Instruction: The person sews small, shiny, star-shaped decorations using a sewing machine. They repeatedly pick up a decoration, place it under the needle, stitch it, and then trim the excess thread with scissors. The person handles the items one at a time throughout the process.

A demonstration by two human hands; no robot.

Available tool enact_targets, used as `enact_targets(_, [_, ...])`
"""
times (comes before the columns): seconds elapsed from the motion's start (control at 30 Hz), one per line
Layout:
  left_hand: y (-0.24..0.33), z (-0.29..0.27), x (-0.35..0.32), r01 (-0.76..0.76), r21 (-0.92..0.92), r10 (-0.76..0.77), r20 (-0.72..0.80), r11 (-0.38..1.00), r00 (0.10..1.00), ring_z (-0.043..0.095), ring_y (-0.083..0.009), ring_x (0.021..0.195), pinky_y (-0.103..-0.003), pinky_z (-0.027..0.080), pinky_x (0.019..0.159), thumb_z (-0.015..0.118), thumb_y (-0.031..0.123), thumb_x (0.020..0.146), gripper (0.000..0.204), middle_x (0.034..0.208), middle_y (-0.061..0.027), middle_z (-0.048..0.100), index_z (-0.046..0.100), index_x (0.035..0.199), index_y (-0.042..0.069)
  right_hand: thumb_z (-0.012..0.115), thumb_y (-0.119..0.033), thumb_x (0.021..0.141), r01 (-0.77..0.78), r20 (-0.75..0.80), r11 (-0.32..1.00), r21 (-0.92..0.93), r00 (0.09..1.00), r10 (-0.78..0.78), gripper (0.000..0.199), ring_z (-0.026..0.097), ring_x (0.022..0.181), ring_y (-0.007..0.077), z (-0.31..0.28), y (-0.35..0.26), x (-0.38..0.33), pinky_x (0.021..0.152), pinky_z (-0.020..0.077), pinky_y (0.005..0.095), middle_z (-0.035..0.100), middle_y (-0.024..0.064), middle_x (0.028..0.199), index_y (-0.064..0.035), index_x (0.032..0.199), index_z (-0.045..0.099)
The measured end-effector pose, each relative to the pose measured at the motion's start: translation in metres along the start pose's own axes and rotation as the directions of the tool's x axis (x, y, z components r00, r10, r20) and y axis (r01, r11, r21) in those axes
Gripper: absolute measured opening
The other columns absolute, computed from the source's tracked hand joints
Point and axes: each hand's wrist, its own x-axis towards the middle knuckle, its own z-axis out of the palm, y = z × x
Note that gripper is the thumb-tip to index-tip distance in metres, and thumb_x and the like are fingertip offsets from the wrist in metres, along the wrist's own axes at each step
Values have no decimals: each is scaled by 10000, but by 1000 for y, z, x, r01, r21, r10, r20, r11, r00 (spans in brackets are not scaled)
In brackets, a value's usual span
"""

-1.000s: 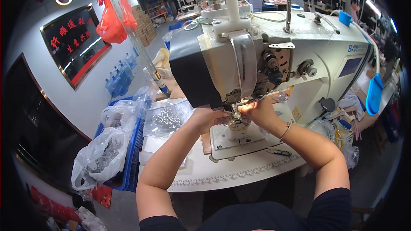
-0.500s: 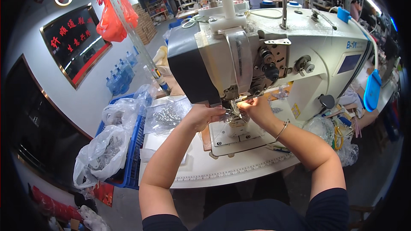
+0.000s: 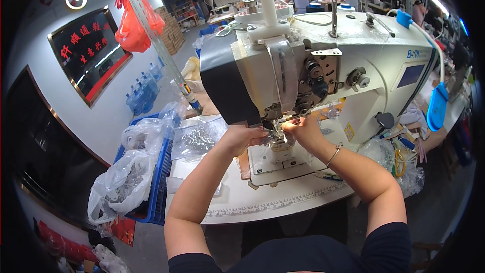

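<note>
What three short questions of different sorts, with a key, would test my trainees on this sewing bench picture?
1. True or false: both hands are at the needle area of the sewing machine.
2. Which wrist wears a thin bracelet? A) left B) right C) neither
3. Fill in: the clear plastic bags to the person's left lie in and beside a ____ crate.

Key
1. True: the left hand and right hand meet over a small piece under the machine's head; what it is cannot be told.
2. B
3. blue
</note>
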Motion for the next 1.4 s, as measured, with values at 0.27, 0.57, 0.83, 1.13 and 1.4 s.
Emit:
enact_targets(0.27, [-2,-2,3,-24,-27,26,60,999,998,634,-237,856,-343,540,803,621,-48,784,223,935,-121,601,567,999,-74,577,-191,693,-39,3,999,-12,999,39,313,348,456,61,0,5,1,438,284,274,381,-16,444,-20,494,406])
enact_targets(0.57, [4,1,5,-49,-19,50,48,999,998,636,-230,844,-348,548,785,611,-56,788,228,943,-111,603,570,1012,-51,592,-178,700,47,-21,998,-43,999,-48,262,438,471,79,1,7,6,456,342,287,498,25,471,-13,509,523])
enact_targets(0.83, [2,-1,5,-24,14,23,49,1000,999,629,-220,874,-334,537,807,599,-63,794,216,961,-116,609,572,1008,-49,612,-171,690,16,26,996,-83,1000,-14,192,508,509,99,-2,6,5,505,399,282,570,37,543,3,611,589])
enact_targets(1.13, [2,-4,8,89,-9,-89,20,996,996,624,-207,875,-329,531,791,611,-60,781,248,914,-77,594,570,1021,-14,655,-164,708,-173,54,979,107,984,168,186,529,580,82,0,4,5,553,413,249,609,24,625,3,637,612])
enact_targets(1.4, [-75,-12,-53,-104,-307,154,142,946,978,600,-196,870,-320,527,770,597,-69,758,230,906,-81,564,492,941,24,693,-133,713,-56,92,950,309,995,28,314,532,932,171,-44,54,-80,762,441,291,545,118,1013,-36,988,579])
